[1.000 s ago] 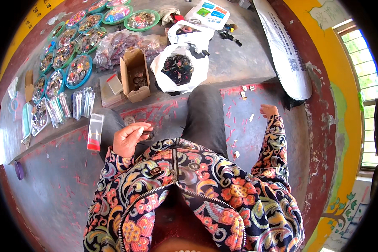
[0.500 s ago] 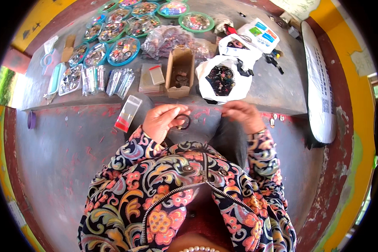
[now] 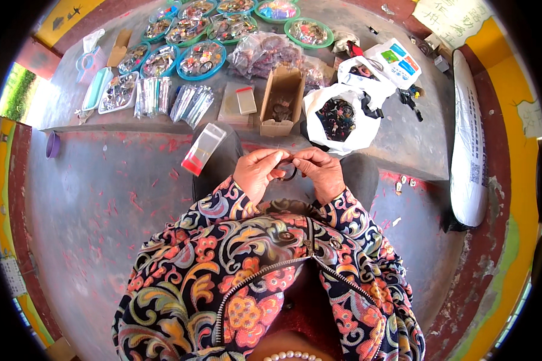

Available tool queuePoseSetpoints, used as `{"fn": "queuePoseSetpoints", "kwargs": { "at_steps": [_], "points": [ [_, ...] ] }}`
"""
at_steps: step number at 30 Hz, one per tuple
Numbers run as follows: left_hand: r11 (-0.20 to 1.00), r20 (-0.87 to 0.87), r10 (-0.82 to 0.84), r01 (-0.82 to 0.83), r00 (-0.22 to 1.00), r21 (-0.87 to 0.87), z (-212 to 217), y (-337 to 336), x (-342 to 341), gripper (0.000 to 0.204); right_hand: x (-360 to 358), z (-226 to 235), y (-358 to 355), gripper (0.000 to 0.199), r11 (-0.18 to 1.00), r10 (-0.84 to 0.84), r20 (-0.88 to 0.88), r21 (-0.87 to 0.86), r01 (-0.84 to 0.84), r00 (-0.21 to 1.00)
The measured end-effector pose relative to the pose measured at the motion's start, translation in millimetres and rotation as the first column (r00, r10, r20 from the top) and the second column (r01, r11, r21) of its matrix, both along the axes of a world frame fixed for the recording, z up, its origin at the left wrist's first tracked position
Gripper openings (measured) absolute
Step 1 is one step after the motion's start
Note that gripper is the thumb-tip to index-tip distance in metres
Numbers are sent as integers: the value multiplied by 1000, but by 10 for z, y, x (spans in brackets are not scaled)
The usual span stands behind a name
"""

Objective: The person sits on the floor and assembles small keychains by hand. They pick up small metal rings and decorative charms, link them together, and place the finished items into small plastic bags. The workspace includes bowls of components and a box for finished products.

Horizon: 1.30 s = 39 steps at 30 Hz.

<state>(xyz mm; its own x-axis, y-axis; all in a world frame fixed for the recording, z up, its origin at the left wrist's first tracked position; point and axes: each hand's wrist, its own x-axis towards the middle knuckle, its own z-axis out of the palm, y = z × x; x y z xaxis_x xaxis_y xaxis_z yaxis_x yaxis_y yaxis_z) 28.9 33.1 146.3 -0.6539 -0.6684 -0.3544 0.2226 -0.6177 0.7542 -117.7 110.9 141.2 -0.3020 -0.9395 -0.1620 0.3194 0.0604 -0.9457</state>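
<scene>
Grey concrete platform (image 3: 412, 147) filled the upper half of the frame, and on it we saw many containers. At upper left, round baskets, among them a blue basket (image 3: 200, 78) and a green basket (image 3: 311, 47), held small mixed pieces in clear wrapping; a white tray (image 3: 118, 111) held dark and pale bits. Near upper centre, an open cardboard box (image 3: 276, 128) had small dark things at its bottom, beside a white bag (image 3: 365, 135) full of dark pieces with coloured specks. At mid-frame we saw a dark loop (image 3: 294, 175) between the left hand (image 3: 256, 172) and right hand (image 3: 325, 175), thumb and fingertips of each pinched on it. A clear, red-ended packet (image 3: 207, 144) lay over the left trouser leg (image 3: 213, 180).
</scene>
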Motion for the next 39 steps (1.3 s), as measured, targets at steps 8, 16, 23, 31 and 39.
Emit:
{"fn": "queuePoseSetpoints", "kwargs": {
  "at_steps": [8, 16, 23, 31, 39],
  "points": [
    [998, 51, -61, 60, 997, 12, 51, 14, 54, 20, -15, -2, 42, 7, 998, -14, -75, 53, 18, 997],
    [990, 86, -137, 137, 987, -5, -106, 4, 64, 15, 10, 80, 52, 6, 994, 62, -53, 92, -57, 997],
    [991, 86, -129, 128, 988, 25, -96, 19, 79, 14, 26, -10, 77, 7, 996, 42, -98, 80, -34, 994],
    [980, 129, -197, 192, 972, 51, -87, 11, 93, 16, 29, -8, 80, 13, 986, 44, 42, 162, -50, 998],
    [952, 46, -258, 247, 965, 179, -112, -53, 118, 19, -31, -91, 95, 17, 986, 126, 70, 103, -132, 990]
  ]
}}
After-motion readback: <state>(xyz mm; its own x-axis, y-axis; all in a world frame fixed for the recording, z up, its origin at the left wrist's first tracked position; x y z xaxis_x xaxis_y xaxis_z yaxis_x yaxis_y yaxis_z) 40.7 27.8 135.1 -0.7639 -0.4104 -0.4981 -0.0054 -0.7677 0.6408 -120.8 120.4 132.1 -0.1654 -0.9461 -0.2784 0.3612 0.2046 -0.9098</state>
